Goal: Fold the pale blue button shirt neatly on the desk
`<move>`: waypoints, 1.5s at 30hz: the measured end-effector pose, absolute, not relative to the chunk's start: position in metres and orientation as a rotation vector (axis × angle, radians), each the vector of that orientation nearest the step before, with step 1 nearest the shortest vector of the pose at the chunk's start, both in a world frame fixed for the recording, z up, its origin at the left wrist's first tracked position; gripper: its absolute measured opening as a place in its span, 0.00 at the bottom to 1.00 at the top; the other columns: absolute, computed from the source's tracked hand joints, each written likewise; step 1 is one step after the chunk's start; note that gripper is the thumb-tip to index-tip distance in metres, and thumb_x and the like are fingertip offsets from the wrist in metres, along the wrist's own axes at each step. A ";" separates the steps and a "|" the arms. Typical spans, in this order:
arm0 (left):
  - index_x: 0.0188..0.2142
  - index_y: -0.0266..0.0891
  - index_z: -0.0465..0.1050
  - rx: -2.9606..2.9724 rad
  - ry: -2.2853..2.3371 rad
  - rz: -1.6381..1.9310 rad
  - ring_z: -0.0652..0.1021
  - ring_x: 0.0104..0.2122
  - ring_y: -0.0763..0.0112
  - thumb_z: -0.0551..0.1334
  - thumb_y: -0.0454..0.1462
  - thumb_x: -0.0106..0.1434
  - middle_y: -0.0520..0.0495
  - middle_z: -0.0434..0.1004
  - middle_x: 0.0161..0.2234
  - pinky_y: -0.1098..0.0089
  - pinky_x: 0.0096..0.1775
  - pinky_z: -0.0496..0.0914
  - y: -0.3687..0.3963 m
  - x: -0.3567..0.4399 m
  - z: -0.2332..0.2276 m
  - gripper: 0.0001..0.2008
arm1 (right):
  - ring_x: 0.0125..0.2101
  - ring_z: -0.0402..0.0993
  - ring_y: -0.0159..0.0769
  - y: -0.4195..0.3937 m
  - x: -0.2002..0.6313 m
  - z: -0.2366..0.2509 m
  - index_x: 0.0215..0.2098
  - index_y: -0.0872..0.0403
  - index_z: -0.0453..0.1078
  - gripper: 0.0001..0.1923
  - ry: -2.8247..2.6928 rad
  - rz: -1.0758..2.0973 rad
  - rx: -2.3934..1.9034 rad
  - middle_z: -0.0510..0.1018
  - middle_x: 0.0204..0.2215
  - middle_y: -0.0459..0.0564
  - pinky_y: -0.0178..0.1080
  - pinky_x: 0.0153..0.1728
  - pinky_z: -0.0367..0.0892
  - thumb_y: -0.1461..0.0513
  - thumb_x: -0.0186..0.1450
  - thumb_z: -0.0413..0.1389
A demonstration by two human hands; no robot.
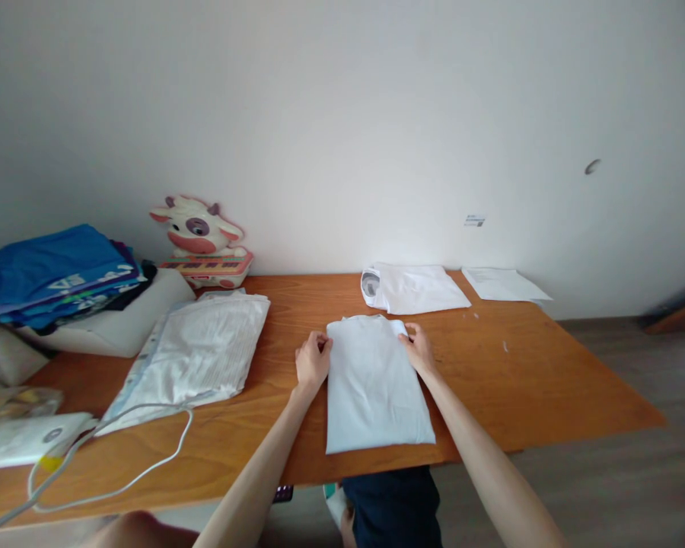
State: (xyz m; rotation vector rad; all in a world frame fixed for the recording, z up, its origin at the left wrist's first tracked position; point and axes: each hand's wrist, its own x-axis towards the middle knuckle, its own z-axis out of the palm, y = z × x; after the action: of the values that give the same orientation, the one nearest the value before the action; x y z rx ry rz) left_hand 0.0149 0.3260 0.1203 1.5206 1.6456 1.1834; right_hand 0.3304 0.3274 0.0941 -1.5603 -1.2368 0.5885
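A folded white shirt [377, 388] lies flat on the wooden table in front of me, its lower edge close to the table's front edge. My left hand [313, 361] is closed at the shirt's upper left edge, fingers curled in a pinch. At the upper right corner, my right hand [418, 350] pinches the cloth, thumb on top; some of its fingers are hidden. Behind the shirt, nearer the wall, lies another folded white shirt [419, 288] with its grey-lined neck opening facing left.
On the wooden table [525, 365] are a white sheet [505, 284], a stack of white cloth [205, 346], a cow-shaped toy keyboard [205, 240] and a white cable [165, 457]. Blue and dark folded clothes [57, 266] rest on a white object at left. The wall bounds the back.
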 end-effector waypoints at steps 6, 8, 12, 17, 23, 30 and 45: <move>0.43 0.48 0.74 1.496 1.623 1.164 0.79 0.59 0.50 0.68 0.42 0.66 0.41 0.85 0.49 0.53 0.65 0.64 0.320 0.014 0.124 0.07 | 0.47 0.80 0.48 0.316 0.328 0.099 0.55 0.50 0.70 0.22 -1.222 0.518 -1.574 0.84 0.45 0.54 0.48 0.55 0.70 0.55 0.63 0.60; 0.46 0.48 0.74 1.510 1.627 1.145 0.76 0.62 0.48 0.70 0.43 0.65 0.41 0.84 0.53 0.50 0.68 0.61 0.317 0.014 0.125 0.12 | 0.44 0.79 0.48 0.314 0.328 0.099 0.56 0.51 0.69 0.25 -1.209 0.506 -1.587 0.84 0.42 0.54 0.48 0.54 0.70 0.57 0.62 0.60; 0.51 0.47 0.73 1.555 1.630 1.120 0.72 0.65 0.44 0.70 0.42 0.64 0.39 0.81 0.58 0.44 0.71 0.53 0.317 0.014 0.126 0.17 | 0.45 0.79 0.48 0.318 0.330 0.100 0.54 0.50 0.71 0.22 -1.235 0.555 -1.576 0.84 0.41 0.54 0.48 0.56 0.68 0.57 0.62 0.60; 0.55 0.46 0.72 1.574 1.560 1.162 0.74 0.64 0.49 0.68 0.42 0.66 0.40 0.79 0.61 0.50 0.70 0.59 0.312 0.009 0.128 0.19 | 0.48 0.79 0.47 0.305 0.334 0.107 0.58 0.51 0.68 0.26 -1.219 0.603 -1.539 0.83 0.49 0.58 0.46 0.53 0.71 0.52 0.64 0.62; 0.54 0.49 0.73 1.751 1.657 0.988 0.81 0.52 0.45 0.66 0.50 0.69 0.42 0.84 0.46 0.45 0.62 0.69 0.220 -0.008 0.125 0.18 | 0.39 0.79 0.48 0.197 0.341 0.099 0.62 0.48 0.69 0.29 -1.417 0.603 -1.705 0.82 0.40 0.52 0.48 0.45 0.72 0.46 0.68 0.62; 0.50 0.55 0.78 1.804 1.702 1.064 0.71 0.67 0.45 0.63 0.44 0.71 0.42 0.83 0.51 0.43 0.74 0.53 0.158 0.008 0.120 0.10 | 0.41 0.79 0.54 0.150 0.327 0.097 0.62 0.46 0.73 0.24 -1.620 0.454 -1.793 0.82 0.37 0.55 0.54 0.49 0.72 0.47 0.74 0.53; 0.66 0.54 0.71 1.462 1.492 1.159 0.69 0.71 0.50 0.67 0.44 0.69 0.44 0.74 0.68 0.46 0.74 0.57 0.161 -0.009 0.120 0.26 | 0.63 0.76 0.53 0.143 0.312 0.104 0.74 0.43 0.60 0.36 -1.302 0.840 -1.512 0.73 0.68 0.58 0.56 0.62 0.74 0.49 0.71 0.61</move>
State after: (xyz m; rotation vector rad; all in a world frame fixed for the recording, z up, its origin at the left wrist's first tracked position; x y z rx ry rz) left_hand -0.0093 0.1614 0.1196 1.4616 1.4925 1.1591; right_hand 0.3123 0.1427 0.1044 -1.5123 -1.3020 0.8401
